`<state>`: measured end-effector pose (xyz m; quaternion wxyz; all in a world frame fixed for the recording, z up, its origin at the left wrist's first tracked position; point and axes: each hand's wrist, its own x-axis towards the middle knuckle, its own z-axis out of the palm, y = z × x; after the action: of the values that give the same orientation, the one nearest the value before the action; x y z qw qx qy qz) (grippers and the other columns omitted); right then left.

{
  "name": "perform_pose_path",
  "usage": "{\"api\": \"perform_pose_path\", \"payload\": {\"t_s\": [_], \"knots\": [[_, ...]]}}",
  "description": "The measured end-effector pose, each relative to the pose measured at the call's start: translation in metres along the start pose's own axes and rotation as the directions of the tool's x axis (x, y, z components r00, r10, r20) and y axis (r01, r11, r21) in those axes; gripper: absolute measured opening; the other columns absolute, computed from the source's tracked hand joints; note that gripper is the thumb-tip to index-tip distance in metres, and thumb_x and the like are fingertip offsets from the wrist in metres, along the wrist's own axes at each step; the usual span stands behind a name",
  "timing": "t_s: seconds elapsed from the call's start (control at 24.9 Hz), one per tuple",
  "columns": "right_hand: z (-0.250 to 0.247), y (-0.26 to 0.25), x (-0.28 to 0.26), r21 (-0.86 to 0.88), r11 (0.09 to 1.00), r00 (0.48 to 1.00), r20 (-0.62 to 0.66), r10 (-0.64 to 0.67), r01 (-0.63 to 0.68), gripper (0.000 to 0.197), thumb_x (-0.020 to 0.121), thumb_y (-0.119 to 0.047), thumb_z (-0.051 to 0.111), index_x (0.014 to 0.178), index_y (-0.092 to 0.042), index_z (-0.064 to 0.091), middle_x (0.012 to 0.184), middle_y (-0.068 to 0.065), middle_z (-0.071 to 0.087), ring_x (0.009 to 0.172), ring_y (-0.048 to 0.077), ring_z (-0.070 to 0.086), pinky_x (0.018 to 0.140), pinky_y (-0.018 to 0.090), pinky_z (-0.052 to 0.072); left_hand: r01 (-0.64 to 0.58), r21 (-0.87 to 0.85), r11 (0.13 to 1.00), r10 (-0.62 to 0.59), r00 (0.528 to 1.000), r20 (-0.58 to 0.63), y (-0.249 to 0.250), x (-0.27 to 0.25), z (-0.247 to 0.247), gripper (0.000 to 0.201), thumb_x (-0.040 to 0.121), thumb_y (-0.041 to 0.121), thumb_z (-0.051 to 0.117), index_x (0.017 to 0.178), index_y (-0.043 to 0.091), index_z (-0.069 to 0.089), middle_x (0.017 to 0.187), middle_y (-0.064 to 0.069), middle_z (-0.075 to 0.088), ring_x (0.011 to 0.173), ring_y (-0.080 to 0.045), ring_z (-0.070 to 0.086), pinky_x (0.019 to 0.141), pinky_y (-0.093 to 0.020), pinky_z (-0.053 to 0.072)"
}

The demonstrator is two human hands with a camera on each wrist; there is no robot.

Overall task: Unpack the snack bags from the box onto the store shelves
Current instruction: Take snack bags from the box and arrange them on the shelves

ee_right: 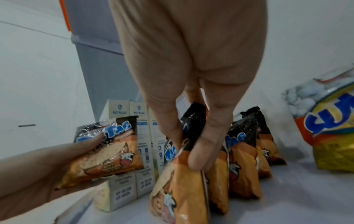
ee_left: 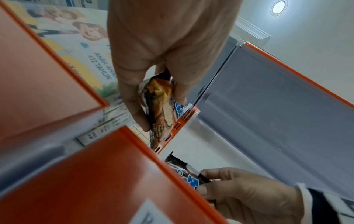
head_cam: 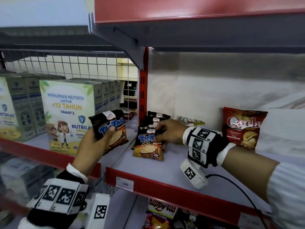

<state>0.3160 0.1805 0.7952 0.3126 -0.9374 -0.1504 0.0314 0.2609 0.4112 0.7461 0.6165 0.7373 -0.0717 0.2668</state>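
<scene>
My left hand [head_cam: 95, 144] holds one black-and-orange Tic Tac snack bag [head_cam: 110, 129] in the air in front of the shelf edge, thumb across its front; the same bag [ee_left: 161, 109] shows edge-on in the left wrist view. My right hand [head_cam: 166, 132] reaches onto the white shelf [head_cam: 173, 162] and pinches the top of the front Tic Tac bag [head_cam: 148, 146], which stands upright. Behind it stand several more bags [head_cam: 156, 119] in a row. In the right wrist view my fingers [ee_right: 199, 151] grip that front bag [ee_right: 182, 189].
Nutrilac milk boxes [head_cam: 69, 113] fill the shelf to the left, past a red upright post [head_cam: 142, 90]. A red Qtela bag [head_cam: 242, 128] stands at the right, a yellow bag [ee_right: 333, 136] behind. A red price rail [head_cam: 165, 184] edges the shelf; chip bags [head_cam: 161, 210] sit below.
</scene>
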Motion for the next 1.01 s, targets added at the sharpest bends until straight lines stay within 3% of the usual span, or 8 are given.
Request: {"api": "perform_pose_path", "payload": {"t_s": [0.24,0.4,0.52,0.6,0.68,0.8,0.93,1.01], "knots": [[-0.001,0.001,0.004,-0.139,0.989,0.991,-0.129,0.039,-0.057,0.045,0.075,-0.036,0.078,0.107,-0.016,0.054,0.1,0.001,0.06,0.085,0.018,0.057,0.067,0.025,0.045,0.033,0.033,0.999,-0.036,0.995,0.092,-0.009,-0.001,-0.004,0.046,0.074,0.009,0.077,0.114,0.018,0.056,0.097,0.013,0.068,0.078,0.012,0.065,0.063,-0.007,0.051],[-0.023,-0.027,-0.017,0.14,0.969,0.974,-0.12,-0.19,0.206,0.045,0.077,-0.056,0.065,0.113,-0.03,0.057,0.108,-0.004,0.063,0.102,0.014,0.061,0.088,0.031,0.049,0.066,-0.02,0.998,-0.06,0.977,0.206,-0.001,-0.002,0.003,0.053,0.063,0.02,0.08,0.112,0.019,0.06,0.099,0.008,0.073,0.092,-0.005,0.069,0.076,-0.022,0.056],[-0.021,-0.04,-0.03,0.13,0.949,0.957,0.019,-0.291,0.286,0.048,0.076,-0.038,0.075,0.119,-0.033,0.055,0.109,0.001,0.064,0.097,0.016,0.064,0.082,0.029,0.054,0.096,-0.049,0.994,-0.079,0.958,0.275,0.001,-0.002,0.013,0.058,0.056,0.021,0.08,0.11,0.017,0.06,0.096,0.005,0.075,0.089,-0.008,0.071,0.072,-0.021,0.058],[-0.012,-0.038,-0.031,-0.021,0.955,0.955,0.03,-0.297,0.297,0.047,0.078,-0.025,0.077,0.119,-0.028,0.056,0.094,-0.002,0.062,0.079,0.011,0.06,0.073,0.024,0.051,0.111,0.036,0.993,-0.117,0.945,0.307,-0.001,-0.003,0.017,0.057,0.057,0.019,0.083,0.107,0.02,0.057,0.098,0.002,0.072,0.086,-0.011,0.071,0.068,-0.022,0.056],[-0.006,-0.033,-0.03,-0.094,0.967,0.972,0.007,-0.235,0.235,0.045,0.077,-0.02,0.077,0.117,-0.025,0.058,0.082,-0.005,0.056,0.065,0.008,0.055,0.059,0.018,0.046,0.126,0.14,0.982,-0.163,0.94,0.299,-0.004,-0.007,0.018,0.054,0.063,0.016,0.085,0.106,0.023,0.053,0.099,0.004,0.067,0.087,-0.012,0.068,0.066,-0.021,0.053],[-0.007,-0.027,-0.026,-0.017,0.995,0.995,-0.001,-0.101,0.101,0.043,0.076,-0.01,0.077,0.114,-0.017,0.06,0.075,-0.003,0.054,0.063,0.022,0.061,0.055,0.027,0.052,0.123,0.217,0.968,-0.178,0.95,0.257,-0.005,-0.013,0.017,0.052,0.071,0.021,0.081,0.113,0.025,0.051,0.106,0.001,0.06,0.096,-0.014,0.062,0.078,-0.027,0.05],[-0.006,-0.023,-0.024,-0.199,0.979,0.998,-0.022,-0.053,0.047,0.043,0.073,-0.013,0.08,0.11,-0.015,0.058,0.079,-0.002,0.054,0.054,0.018,0.058,0.047,0.027,0.051,0.105,0.261,0.96,-0.168,0.957,0.236,0.0,-0.017,0.014,0.045,0.073,0.027,0.079,0.111,0.025,0.055,0.109,0.002,0.061,0.101,-0.014,0.06,0.086,-0.032,0.05],[-0.003,-0.021,-0.024,-0.273,0.962,0.998,-0.042,-0.042,0.029,0.043,0.073,-0.019,0.081,0.106,-0.015,0.053,0.088,0.005,0.06,0.058,0.02,0.058,0.053,0.032,0.051,0.089,0.292,0.952,-0.161,0.96,0.231,0.004,-0.021,0.013,0.042,0.075,0.028,0.078,0.11,0.024,0.057,0.11,0.001,0.061,0.102,-0.015,0.06,0.088,-0.033,0.049]]}}
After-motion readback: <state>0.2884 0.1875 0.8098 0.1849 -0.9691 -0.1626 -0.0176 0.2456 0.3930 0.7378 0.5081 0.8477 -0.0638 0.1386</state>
